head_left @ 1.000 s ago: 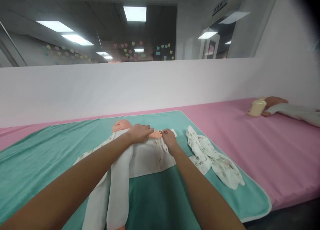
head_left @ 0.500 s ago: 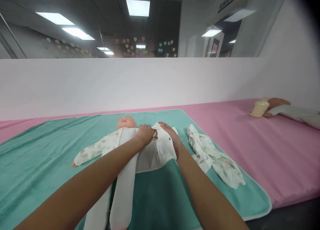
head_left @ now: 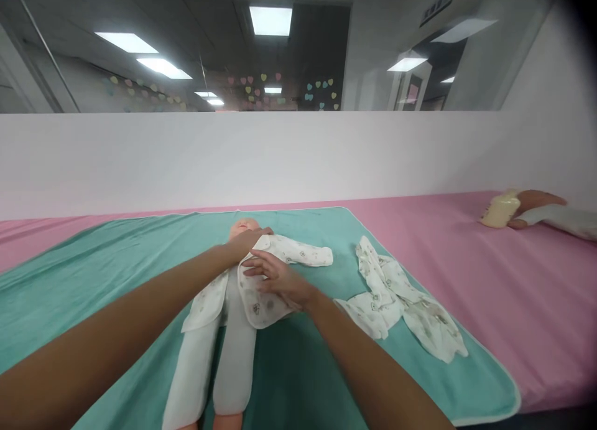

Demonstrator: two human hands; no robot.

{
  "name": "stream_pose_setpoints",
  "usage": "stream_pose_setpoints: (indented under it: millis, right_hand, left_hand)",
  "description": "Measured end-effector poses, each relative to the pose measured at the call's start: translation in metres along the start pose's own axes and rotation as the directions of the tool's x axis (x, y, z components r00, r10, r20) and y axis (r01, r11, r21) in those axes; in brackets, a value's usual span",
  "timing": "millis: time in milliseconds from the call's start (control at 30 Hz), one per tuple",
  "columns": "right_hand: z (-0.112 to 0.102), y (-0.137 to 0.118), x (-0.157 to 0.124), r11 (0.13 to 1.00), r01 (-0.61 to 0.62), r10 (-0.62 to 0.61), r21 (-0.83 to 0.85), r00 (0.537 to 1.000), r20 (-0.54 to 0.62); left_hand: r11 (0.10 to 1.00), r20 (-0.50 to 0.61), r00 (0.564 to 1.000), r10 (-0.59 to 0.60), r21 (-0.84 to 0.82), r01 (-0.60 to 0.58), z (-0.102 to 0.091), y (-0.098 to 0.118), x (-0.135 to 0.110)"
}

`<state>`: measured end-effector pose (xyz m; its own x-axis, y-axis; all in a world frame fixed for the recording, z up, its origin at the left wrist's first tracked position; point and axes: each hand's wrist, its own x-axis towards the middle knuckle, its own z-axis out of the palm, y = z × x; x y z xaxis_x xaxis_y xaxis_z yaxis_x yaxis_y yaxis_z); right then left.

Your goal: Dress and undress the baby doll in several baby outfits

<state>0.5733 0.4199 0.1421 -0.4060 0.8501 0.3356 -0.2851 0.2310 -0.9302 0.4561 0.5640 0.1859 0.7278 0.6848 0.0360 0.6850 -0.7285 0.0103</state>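
Your right hand (head_left: 278, 282) lies flat with fingers spread, gripping nothing, on the front flap of the printed top (head_left: 259, 302), a thin, soft cotton with small grey motifs and a rounded hem. Your left hand (head_left: 250, 239) sits at the collar, just below the doll's chin, fingers curled; you cannot tell from here whether it pinches the cloth or only rests on it.

The doll (head_left: 242, 226) lies on its back just left of the frame's centre, its smooth peach head pointing toward the top of the frame. One sleeve stretches out to the right, and two plain white, tube-shaped legs run down to the bottom edge. The other flap of the top falls open to the left of the body.

Under it is the teal mat (head_left: 93, 274), a plush rounded-corner sheet with white piping, lightly creased. There is wide bare room on its left half and along the lower middle. To the right of the doll, a crumpled printed garment (head_left: 405, 302) lies well apart from your hands, near the mat's right edge. Beyond that edge is the smooth pink sheet (head_left: 466, 256), with a cream bottle (head_left: 500, 210) at the far right. A plain white partition (head_left: 233, 156) closes off the far side.
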Motion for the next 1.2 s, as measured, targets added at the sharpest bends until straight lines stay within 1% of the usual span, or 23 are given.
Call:
stream_pose_setpoints:
  millis: [33,100,133,167,200,233,300,367,433,467,533,633,700,767,833,900,967,1033,1067,1133,1167,1200]
  right_hand:
    - [0.004,-0.001,-0.001,0.997,0.014,-0.012,-0.082,1.000,0.026]
    - [0.010,0.000,-0.002,0.950,0.052,-0.054,-0.307,0.999,0.002]
    - [0.013,0.002,-0.002,0.898,0.063,-0.084,-0.436,0.996,-0.029]
    - [0.015,0.004,-0.002,0.827,0.067,-0.117,-0.559,0.992,-0.055]
    - [0.018,0.008,-0.001,0.747,0.068,-0.151,-0.661,0.986,-0.069]
    - [0.020,0.011,0.000,0.672,0.070,-0.175,-0.737,0.982,-0.066]
    - [0.027,0.018,0.002,0.557,0.086,-0.193,-0.826,0.981,-0.028]
    - [0.033,0.023,0.003,0.469,0.104,-0.200,-0.877,0.980,0.010]
    - [0.039,0.023,0.002,0.395,0.124,-0.212,-0.910,0.976,0.041]
    - [0.041,0.023,0.002,0.369,0.135,-0.219,-0.920,0.974,0.055]
    - [0.044,0.020,0.001,0.342,0.153,-0.222,-0.927,0.972,0.078]
    - [0.045,0.017,-0.001,0.329,0.148,-0.251,-0.933,0.966,0.065]
    - [0.046,0.017,0.000,0.305,0.082,-0.303,-0.949,0.953,-0.015]
    - [0.047,0.018,0.001,0.266,-0.047,-0.334,-0.963,0.932,-0.138]
    - [0.046,0.019,0.002,0.223,-0.201,-0.304,-0.954,0.916,-0.263]
    - [0.043,0.021,0.001,0.190,-0.308,-0.224,-0.932,0.911,-0.347]
    - [0.039,0.021,0.000,0.188,-0.327,-0.152,-0.926,0.922,-0.356]
    - [0.036,0.019,-0.001,0.239,-0.271,-0.124,-0.933,0.944,-0.306]
    - [0.037,0.017,-0.001,0.291,-0.238,-0.134,-0.927,0.949,-0.286]
    - [0.042,0.010,-0.001,0.442,-0.170,-0.198,-0.881,0.939,-0.281]
    - [0.046,0.007,0.000,0.515,-0.106,-0.248,-0.851,0.932,-0.266]
    - [0.051,0.003,0.000,0.566,-0.019,-0.304,-0.824,0.925,-0.230]
  left_hand:
    - [1.000,0.003,1.000,0.021,0.006,-0.021,-0.005,-0.005,-0.006]
    - [0.995,-0.002,0.995,0.102,0.009,-0.102,-0.012,-0.013,-0.018]
    - [0.990,-0.018,0.990,0.138,-0.009,-0.138,-0.014,-0.014,-0.024]
    - [0.986,-0.043,0.986,0.158,-0.037,-0.160,-0.016,-0.015,-0.030]
    - [0.984,-0.071,0.985,0.159,-0.069,-0.164,-0.017,-0.014,-0.034]
    - [0.984,-0.096,0.986,0.134,-0.104,-0.143,-0.017,-0.012,-0.038]
    - [0.983,-0.109,0.993,0.043,-0.176,-0.062,-0.017,-0.007,-0.041]
    - [0.982,-0.063,0.998,-0.023,-0.187,0.010,-0.014,0.000,-0.040]
    - [0.991,-0.039,0.997,-0.067,-0.121,0.062,-0.010,0.007,-0.036]
    - [0.995,-0.049,0.996,-0.079,-0.071,0.075,-0.008,0.010,-0.033]
    - [0.993,-0.091,0.989,-0.115,-0.008,0.115,-0.005,0.013,-0.029]
    - [0.976,-0.124,0.968,-0.219,-0.037,0.216,-0.005,0.009,-0.024]
    - [0.952,-0.132,0.944,-0.303,-0.071,0.296,-0.009,0.002,-0.022]
    - [0.928,-0.134,0.919,-0.370,-0.107,0.358,-0.012,-0.005,-0.021]
    - [0.915,-0.122,0.911,-0.395,-0.140,0.378,-0.013,-0.010,-0.021]
    - [0.914,-0.103,0.916,-0.388,-0.169,0.368,-0.012,-0.010,-0.020]
    - [0.918,-0.086,0.926,-0.367,-0.191,0.347,-0.010,-0.007,-0.019]
    - [0.926,-0.075,0.939,-0.335,-0.208,0.314,-0.011,-0.001,-0.018]
    - [0.932,-0.077,0.947,-0.312,-0.218,0.290,-0.012,0.002,-0.017]
    - [0.941,-0.107,0.957,-0.268,-0.241,0.237,-0.016,0.006,-0.015]
    - [0.943,-0.130,0.958,-0.256,-0.251,0.218,-0.019,0.006,-0.013]
    - [0.943,-0.154,0.955,-0.252,-0.260,0.207,-0.021,0.005,-0.011]
